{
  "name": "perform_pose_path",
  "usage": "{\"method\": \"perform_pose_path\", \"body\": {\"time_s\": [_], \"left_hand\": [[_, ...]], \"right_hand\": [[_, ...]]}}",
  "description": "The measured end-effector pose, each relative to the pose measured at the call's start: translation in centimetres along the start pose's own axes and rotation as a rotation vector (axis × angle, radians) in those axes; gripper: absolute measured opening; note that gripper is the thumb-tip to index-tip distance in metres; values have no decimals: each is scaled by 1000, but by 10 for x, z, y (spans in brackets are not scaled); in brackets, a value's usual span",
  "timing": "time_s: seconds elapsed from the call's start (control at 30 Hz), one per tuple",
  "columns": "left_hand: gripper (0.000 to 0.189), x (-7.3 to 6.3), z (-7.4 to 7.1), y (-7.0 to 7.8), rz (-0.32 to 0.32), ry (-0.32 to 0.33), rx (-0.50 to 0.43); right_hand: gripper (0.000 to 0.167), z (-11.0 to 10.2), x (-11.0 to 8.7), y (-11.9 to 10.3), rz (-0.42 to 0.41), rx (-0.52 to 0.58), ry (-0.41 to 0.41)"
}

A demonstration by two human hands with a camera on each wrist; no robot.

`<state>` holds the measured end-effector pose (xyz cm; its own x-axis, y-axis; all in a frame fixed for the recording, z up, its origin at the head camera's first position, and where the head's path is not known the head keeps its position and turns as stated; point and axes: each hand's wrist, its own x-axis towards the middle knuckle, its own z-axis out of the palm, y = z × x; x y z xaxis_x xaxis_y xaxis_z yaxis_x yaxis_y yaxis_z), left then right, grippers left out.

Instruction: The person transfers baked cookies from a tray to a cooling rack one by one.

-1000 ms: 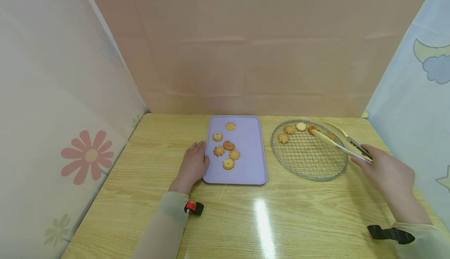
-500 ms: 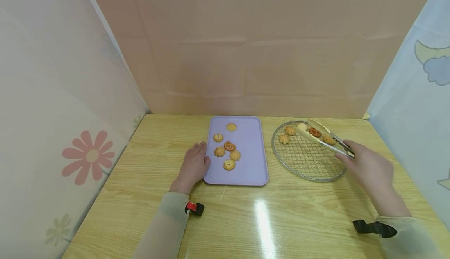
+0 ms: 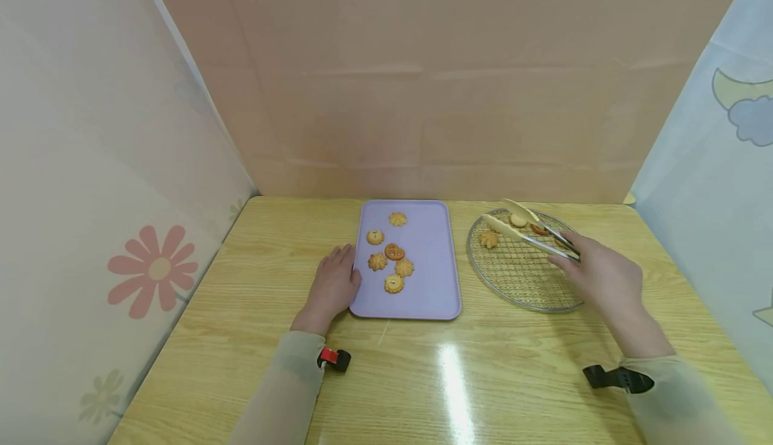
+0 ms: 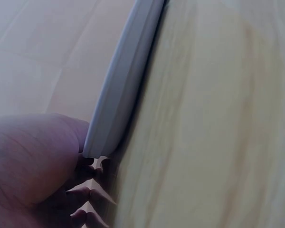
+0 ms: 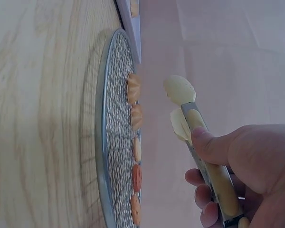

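Note:
My right hand (image 3: 610,277) grips kitchen tongs (image 3: 502,227) with pale tips, held over the round wire rack (image 3: 522,280). The tips stand apart, with nothing between them in the right wrist view. Along the rack's far side lie two ridged cookies (image 5: 134,88), a pale round one (image 5: 137,148), a reddish pretzel (image 5: 137,177) and a brown cookie (image 5: 135,210); the tongs partly cover some in the head view. My left hand (image 3: 333,280) rests flat at the left edge of a purple tray (image 3: 431,287), thumb against its rim.
Several cookies lie on the tray, among them a pretzel-shaped one (image 3: 395,252), a star-shaped one (image 3: 397,219) and a round scalloped one (image 3: 394,284). The wooden table (image 3: 386,371) is bounded by a brown panel (image 3: 417,109) behind and patterned walls at both sides.
My right hand has carried the tongs leftward across the rack, from the reddish pretzel toward the ridged cookies at its far left. My left hand has stayed at the tray.

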<state>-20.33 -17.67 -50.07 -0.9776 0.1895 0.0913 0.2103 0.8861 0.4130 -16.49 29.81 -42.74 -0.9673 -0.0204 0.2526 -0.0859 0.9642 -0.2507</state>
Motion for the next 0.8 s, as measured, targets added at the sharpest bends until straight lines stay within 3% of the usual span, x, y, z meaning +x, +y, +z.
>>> {"method": "perform_pose_path", "body": {"time_s": [0.53,0.8], "left_hand": [[56,1,1,-2,-15,-8,-5],[55,2,3,-4,-3,1,-3]], "right_hand": [[59,17,22,-49,-131,12,10],[60,21,36,-72,-119,12,-47]]}}
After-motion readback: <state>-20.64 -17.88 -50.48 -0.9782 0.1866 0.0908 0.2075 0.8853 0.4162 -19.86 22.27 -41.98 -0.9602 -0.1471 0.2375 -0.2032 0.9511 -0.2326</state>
